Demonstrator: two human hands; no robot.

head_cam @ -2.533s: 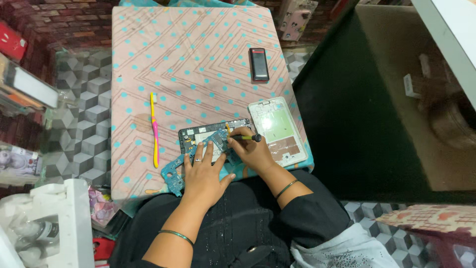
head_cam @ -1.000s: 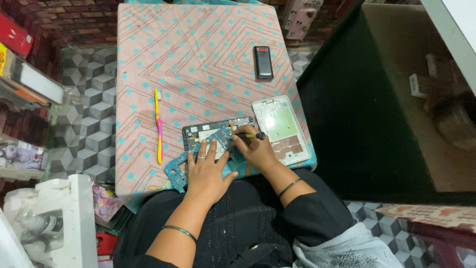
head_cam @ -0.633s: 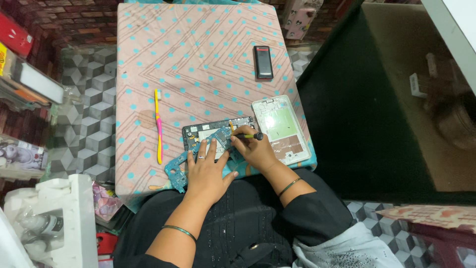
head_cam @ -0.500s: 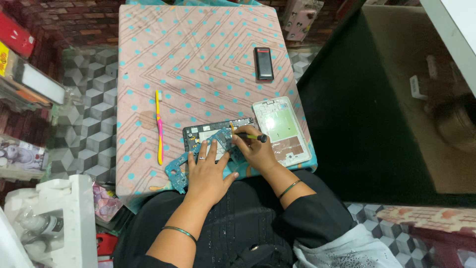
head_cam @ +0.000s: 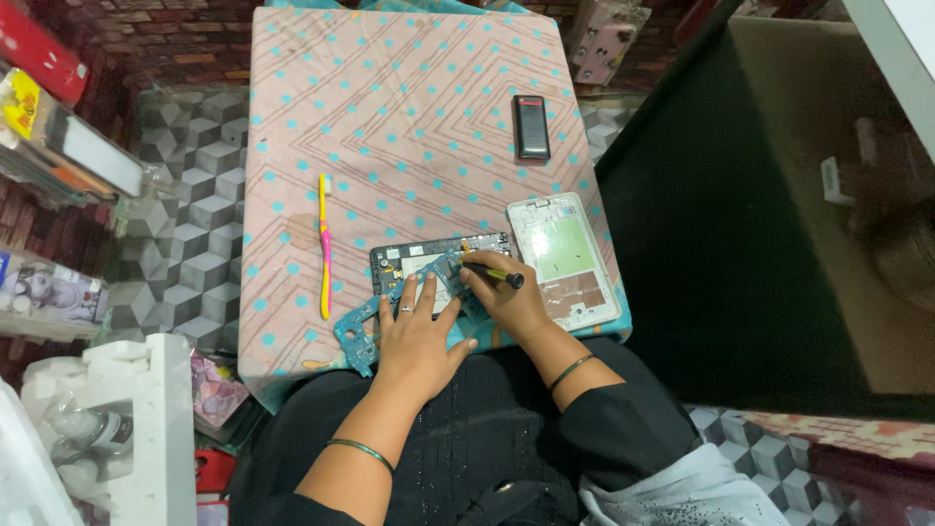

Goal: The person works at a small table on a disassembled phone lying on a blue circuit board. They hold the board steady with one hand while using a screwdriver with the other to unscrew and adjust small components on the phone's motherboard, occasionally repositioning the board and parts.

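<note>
Patterned table (head_cam: 409,117), near edge: left hand (head_cam: 417,336) flat on circuit board (head_cam: 362,331), right grip (head_cam: 506,297) around screwdriver (head_cam: 495,276).

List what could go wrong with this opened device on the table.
The teal circuit board juts over the near edge of the cloth-covered table and might slide off. The black-handled tool in the right hand could slip and scratch the opened dark device that the left hand steadies.
</note>
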